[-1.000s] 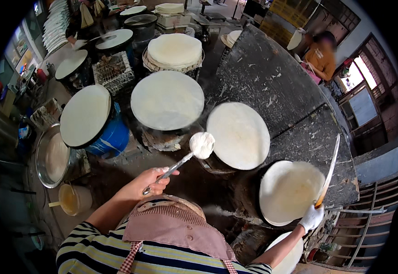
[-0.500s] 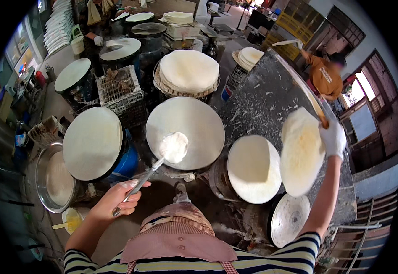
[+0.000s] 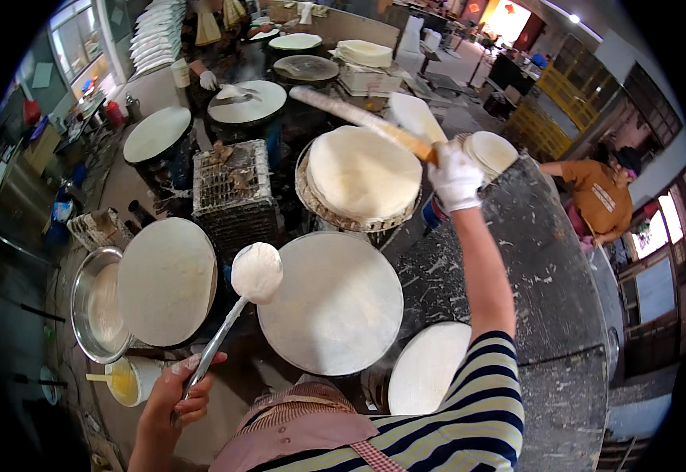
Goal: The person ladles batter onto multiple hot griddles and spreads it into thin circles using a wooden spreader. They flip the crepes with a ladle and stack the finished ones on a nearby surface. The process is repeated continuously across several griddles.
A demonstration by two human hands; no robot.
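With the left hand (image 3: 181, 389) clamped on a batter-laden ladle (image 3: 256, 272) and the gloved right hand (image 3: 454, 175) closed around a long stick (image 3: 358, 118) over the far stack of pancakes (image 3: 362, 171), batter could be dripped between the griddles (image 3: 331, 303).

Dark, batter-splashed stone counter (image 3: 547, 259), right of the gloved right hand (image 3: 454, 175) and its long stick (image 3: 358, 118): carries a stack of thin white wrappers (image 3: 494, 151) just beside that hand.
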